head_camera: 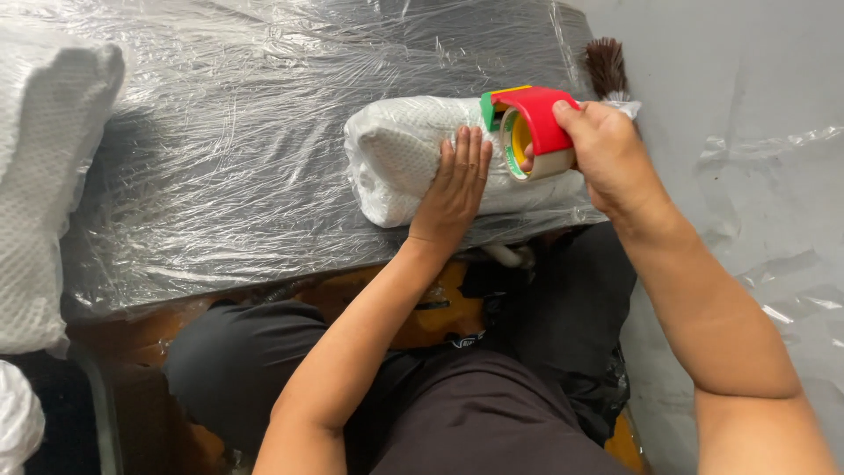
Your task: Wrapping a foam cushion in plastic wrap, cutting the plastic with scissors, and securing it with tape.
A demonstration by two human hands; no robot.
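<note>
A rolled white textured item wrapped in clear plastic [396, 158] lies on a dark table covered with plastic film [229, 132]. My left hand [454, 185] presses flat on the roll's right half, fingers together. My right hand [602, 149] grips a red and green tape dispenser [527, 127] with a roll of clear tape, held against the roll's top right. The roll's right end is hidden behind my hand and the dispenser.
A stack of white textured pads [44, 185] stands at the left edge of the table. A dark brush [605, 66] lies behind the dispenser. A grey wall with plastic sheeting [756, 149] is on the right. My lap in dark trousers [457, 405] fills the foreground.
</note>
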